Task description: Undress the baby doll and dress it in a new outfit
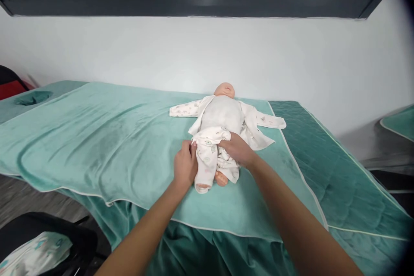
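On the towel [97, 138], left hand [185, 166] and right hand [238, 150] fingers pinch the romper [207, 157].

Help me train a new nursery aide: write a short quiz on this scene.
1. True or false: the baby doll lies face up on the teal towel.
2. Over the chest the romper is: A buttoned shut, B open, C missing.
3. What bare part of the doll shows low between the left hand and the right hand?
Key: 1 true; 2 B; 3 a foot.
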Demonstrator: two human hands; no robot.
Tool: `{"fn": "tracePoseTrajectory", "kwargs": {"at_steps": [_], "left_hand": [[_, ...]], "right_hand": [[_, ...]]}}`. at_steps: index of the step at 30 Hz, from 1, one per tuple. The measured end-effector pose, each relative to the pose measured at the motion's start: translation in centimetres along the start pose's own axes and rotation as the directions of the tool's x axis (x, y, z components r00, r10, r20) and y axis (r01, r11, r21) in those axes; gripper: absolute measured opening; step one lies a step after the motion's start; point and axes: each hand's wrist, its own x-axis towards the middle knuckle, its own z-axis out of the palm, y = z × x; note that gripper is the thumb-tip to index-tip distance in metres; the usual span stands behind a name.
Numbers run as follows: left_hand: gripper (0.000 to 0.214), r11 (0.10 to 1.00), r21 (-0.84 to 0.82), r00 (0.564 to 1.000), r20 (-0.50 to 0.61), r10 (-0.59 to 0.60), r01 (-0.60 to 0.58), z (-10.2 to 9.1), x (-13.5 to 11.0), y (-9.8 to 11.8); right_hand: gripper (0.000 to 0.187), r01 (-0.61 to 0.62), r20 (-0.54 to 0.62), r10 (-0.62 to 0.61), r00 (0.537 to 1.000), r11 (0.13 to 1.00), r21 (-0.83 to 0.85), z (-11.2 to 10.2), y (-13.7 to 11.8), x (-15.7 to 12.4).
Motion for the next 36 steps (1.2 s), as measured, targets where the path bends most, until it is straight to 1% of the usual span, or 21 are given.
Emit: {"fn": "tracePoseTrajectory", "kwargs": {"at_steps": [2, 4, 6, 7, 8, 9, 11, 14, 18, 22, 25, 28, 31, 34, 36], "left_hand": [[0.041, 1.0, -0.019, 1.0, -0.018, -0.019, 0.018, 0.2, -0.3, -0.3], [0.04, 0.998, -0.047, 0.999, -0.027, -0.033, 0.032, 0.2, -0.4, -0.6], [0.04, 0.997, -0.07, 0.998, -0.035, -0.044, 0.041, 0.1, -0.3, -0.7], [0.04, 0.996, -0.078, 0.998, -0.04, -0.046, 0.043, 0.1, -0.3, -0.8], [0.041, 0.995, -0.086, 0.998, -0.043, -0.047, 0.043, 0.1, -0.3, -0.8], [0.042, 0.995, -0.094, 0.998, -0.048, -0.046, 0.041, 0.1, -0.2, -0.9], [0.043, 0.993, -0.113, 0.997, -0.061, -0.044, 0.037, 0.2, -0.2, -1.0], [0.043, 0.991, -0.131, 0.993, -0.102, -0.052, 0.038, 0.2, -0.1, -1.0], [0.041, 0.991, -0.124, 0.989, -0.133, -0.068, 0.052, 0.3, 0.2, -1.0], [0.039, 0.99, -0.115, 0.988, -0.121, -0.091, 0.078, 0.4, 0.5, -1.2], [0.04, 0.991, -0.112, 0.991, -0.097, -0.09, 0.079, 0.5, 0.5, -1.3], [0.042, 0.989, -0.127, 0.994, -0.078, -0.082, 0.072, 0.4, 0.3, -1.4], [0.042, 0.988, -0.135, 0.994, -0.064, -0.086, 0.077, 0.3, 0.2, -1.2], [0.041, 0.988, -0.128, 0.994, -0.057, -0.092, 0.084, 0.3, 0.3, -1.1], [0.041, 0.988, -0.133, 0.994, -0.056, -0.089, 0.081, 0.4, 0.4, -1.2]], "right_hand": [[0.056, 0.017, 0.028, -0.018, 0.999, 1.0, 0.01, 0.1, -0.3, -0.4], [0.061, 0.033, 0.149, -0.038, 0.988, 0.999, 0.035, -0.1, -0.8, -1.0], [0.066, 0.04, 0.311, -0.049, 0.949, 0.999, 0.036, -0.4, -1.3, -1.5], [0.068, 0.043, 0.369, -0.047, 0.928, 0.999, 0.018, -0.5, -1.4, -1.7], [0.068, 0.047, 0.398, -0.039, 0.917, 0.999, -0.009, -0.6, -1.5, -1.9], [0.068, 0.049, 0.4, -0.027, 0.916, 0.998, -0.043, -0.6, -1.5, -1.9], [0.063, 0.041, 0.352, -0.003, 0.936, 0.994, -0.101, -0.5, -1.2, -1.9], [0.051, 0.032, 0.25, 0.007, 0.968, 0.988, -0.152, -0.2, -0.9, -1.6], [0.037, -0.013, 0.117, 0.041, 0.992, 0.972, -0.235, 0.3, -0.9, -1.2], [0.037, -0.06, 0.042, 0.07, 0.997, 0.975, -0.215, 0.8, -0.8, -1.2], [0.04, -0.059, -0.08, 0.045, 0.996, 0.981, -0.184, 1.3, -0.4, -1.6], [0.049, -0.015, -0.202, -0.021, 0.979, 0.984, -0.176, 1.9, 0.2, -2.1], [0.051, 0.063, -0.257, -0.112, 0.96, 0.98, -0.189, 2.4, 0.9, -2.4], [0.051, 0.207, -0.281, -0.266, 0.922, 0.953, -0.221, 2.8, 1.7, -2.6], [0.047, 0.335, -0.273, -0.393, 0.878, 0.912, -0.237, 2.6, 2.3, -2.7]]}}
